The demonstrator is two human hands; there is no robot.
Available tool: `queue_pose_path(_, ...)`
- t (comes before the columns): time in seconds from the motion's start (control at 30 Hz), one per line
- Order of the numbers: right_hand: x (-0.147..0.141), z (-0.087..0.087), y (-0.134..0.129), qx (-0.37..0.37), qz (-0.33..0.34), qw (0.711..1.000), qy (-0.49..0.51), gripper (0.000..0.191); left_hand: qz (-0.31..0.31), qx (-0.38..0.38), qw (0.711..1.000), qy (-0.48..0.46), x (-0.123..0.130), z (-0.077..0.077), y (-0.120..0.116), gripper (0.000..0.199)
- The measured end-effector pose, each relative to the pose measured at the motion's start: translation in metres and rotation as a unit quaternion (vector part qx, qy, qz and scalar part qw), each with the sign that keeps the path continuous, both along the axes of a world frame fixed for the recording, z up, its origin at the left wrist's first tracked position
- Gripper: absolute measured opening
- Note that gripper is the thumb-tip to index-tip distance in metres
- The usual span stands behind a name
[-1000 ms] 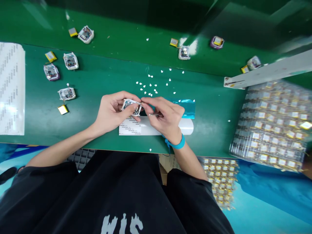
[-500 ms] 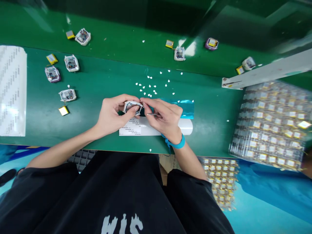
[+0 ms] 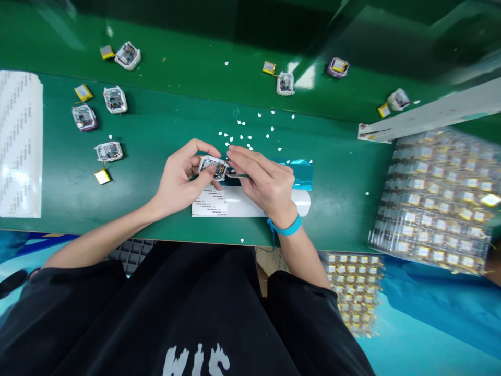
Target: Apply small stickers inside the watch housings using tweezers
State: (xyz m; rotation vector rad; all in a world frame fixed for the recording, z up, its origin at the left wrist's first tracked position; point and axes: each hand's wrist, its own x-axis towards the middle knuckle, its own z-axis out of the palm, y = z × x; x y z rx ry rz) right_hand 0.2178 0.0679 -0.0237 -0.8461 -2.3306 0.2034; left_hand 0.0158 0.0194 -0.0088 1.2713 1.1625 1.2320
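Note:
My left hand [image 3: 183, 169] grips a white watch case [image 3: 213, 167] with a circuit board showing inside it; the thumb presses on the board. Held in my right hand [image 3: 266, 177] are thin metal tweezers [image 3: 237, 176], their tip at the right edge of the case. The right fingertips are close to the case's upper right corner, and whatever they may pinch there is too small to make out. Beneath both hands lie a white sheet roll with printed backing [image 3: 242, 202] and a shiny blue film [image 3: 301, 175].
Opened watch cases [image 3: 109, 151] with yellow batteries [image 3: 102, 177] lie at left. More cases [image 3: 285, 83] sit on the green belt at the back. Small white stickers [image 3: 241, 137] are scattered mid-table. Stacked clear trays [image 3: 434, 203] stand at right under a white bar [image 3: 430, 115]. A label sheet [image 3: 19, 146] lies far left.
The watch case has tilted so that its board shows more. My right hand has shifted, bringing the tweezers to the case's edge. Items on the back belt have slid slightly left.

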Motion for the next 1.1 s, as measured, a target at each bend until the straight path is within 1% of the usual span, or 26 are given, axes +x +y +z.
queue_pose_path(0.1,0.000,-0.002,0.000,-0.010,-0.002,1.000,-0.008,0.038,-0.001,-0.002,1.000,-0.001,0.001,-0.001,0.000,0.021)
queue_pose_path(0.2,0.001,-0.003,0.000,-0.002,0.002,1.000,-0.004,0.037,-0.001,-0.015,1.000,0.003,0.002,-0.003,-0.001,0.026)
queue_pose_path(0.33,0.000,0.000,-0.001,0.039,0.009,0.999,-0.012,0.038,0.003,-0.028,1.000,0.004,0.002,-0.002,-0.002,0.026)
queue_pose_path(0.4,-0.001,0.001,-0.002,0.066,0.020,0.997,-0.023,0.039,0.011,-0.028,0.999,0.030,0.001,-0.001,-0.002,0.023)
queue_pose_path(0.47,-0.002,0.003,-0.004,0.082,0.025,0.995,-0.049,0.038,0.020,-0.016,0.996,0.084,0.001,-0.001,-0.002,0.020)
queue_pose_path(0.53,-0.003,0.004,-0.007,0.078,0.022,0.993,-0.087,0.037,0.022,0.006,0.990,0.137,0.001,0.000,-0.002,0.017)
queue_pose_path(0.6,-0.005,0.004,-0.010,0.074,0.014,0.991,-0.112,0.037,0.018,0.034,0.986,0.163,0.001,0.000,-0.002,0.015)
queue_pose_path(0.73,-0.008,0.004,-0.015,0.105,-0.005,0.988,-0.112,0.036,0.018,0.078,0.981,0.176,0.001,0.001,-0.002,0.015)
queue_pose_path(0.87,-0.008,0.002,-0.018,0.067,-0.015,0.990,-0.124,0.039,0.029,0.091,0.977,0.191,0.001,0.003,-0.003,0.014)
queue_pose_path(0.93,-0.009,0.002,-0.019,0.060,-0.017,0.991,-0.117,0.039,0.034,0.094,0.976,0.194,0.001,0.004,-0.004,0.014)
queue_pose_path(1.1,-0.014,0.004,-0.020,0.114,-0.030,0.991,-0.059,0.036,0.035,0.099,0.980,0.170,0.002,0.006,-0.004,0.012)
